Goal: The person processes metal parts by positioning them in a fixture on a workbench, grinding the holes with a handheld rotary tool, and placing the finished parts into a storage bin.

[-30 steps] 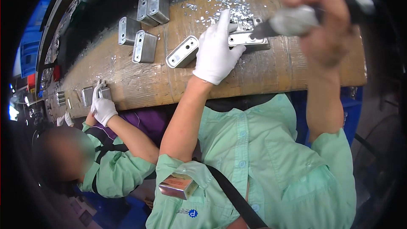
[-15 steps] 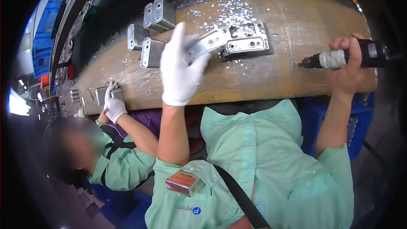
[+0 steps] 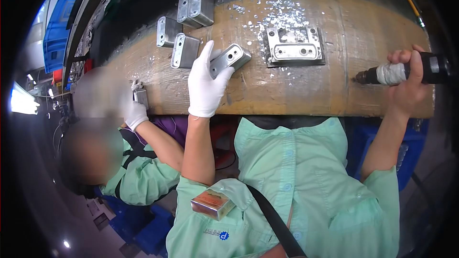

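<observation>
My left hand (image 3: 207, 83), in a white glove, grips a silver finned metal block (image 3: 231, 59) between thumb and fingers, its oval end face turned up. Bare and ungloved, my right hand (image 3: 407, 79) is wrapped round a black power driver (image 3: 425, 68) with a whitish wrapped nose, its tip pointing left at the tabletop. Between the hands lies a metal fixture (image 3: 312, 37) on a dark base, with an oval plate (image 3: 295, 52) in its front part. Small shiny chips (image 3: 286, 12) are scattered behind and over it.
Several finned blocks (image 3: 185, 50) stand at the back left of the table (image 3: 334, 86). A co-worker's gloved hand (image 3: 137, 114) is by another block (image 3: 141, 96) at the left. A yellow tool (image 3: 410, 1) lies at the far right edge. A blue bin (image 3: 412, 148) is below.
My left hand has moved from the fixture towards the left, now with a block in it. My right hand has brought the driver down from above the fixture to the table's right side.
</observation>
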Motion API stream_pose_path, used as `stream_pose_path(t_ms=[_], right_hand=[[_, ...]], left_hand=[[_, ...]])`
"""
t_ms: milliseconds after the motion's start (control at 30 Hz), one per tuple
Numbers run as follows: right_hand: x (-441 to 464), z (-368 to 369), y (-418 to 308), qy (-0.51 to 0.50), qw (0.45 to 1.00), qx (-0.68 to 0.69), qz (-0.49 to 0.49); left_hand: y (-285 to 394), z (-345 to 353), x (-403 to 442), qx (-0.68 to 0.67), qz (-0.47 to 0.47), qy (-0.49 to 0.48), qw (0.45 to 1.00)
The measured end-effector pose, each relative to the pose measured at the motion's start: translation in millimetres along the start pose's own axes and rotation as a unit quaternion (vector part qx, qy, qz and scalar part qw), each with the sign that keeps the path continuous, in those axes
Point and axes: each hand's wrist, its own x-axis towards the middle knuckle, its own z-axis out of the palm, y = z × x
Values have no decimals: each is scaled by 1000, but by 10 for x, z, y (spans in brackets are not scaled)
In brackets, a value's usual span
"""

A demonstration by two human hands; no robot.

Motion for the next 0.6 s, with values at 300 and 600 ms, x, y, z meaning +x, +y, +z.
stream_pose_path(t_ms=[300, 600], right_hand=[[51, -71, 54, 10, 1000, 12, 13], [120, -218, 148, 5, 999, 19, 39]], left_hand=[[-370, 218, -254, 39, 143, 63, 987], [-532, 316, -223, 111, 155, 178, 965]])
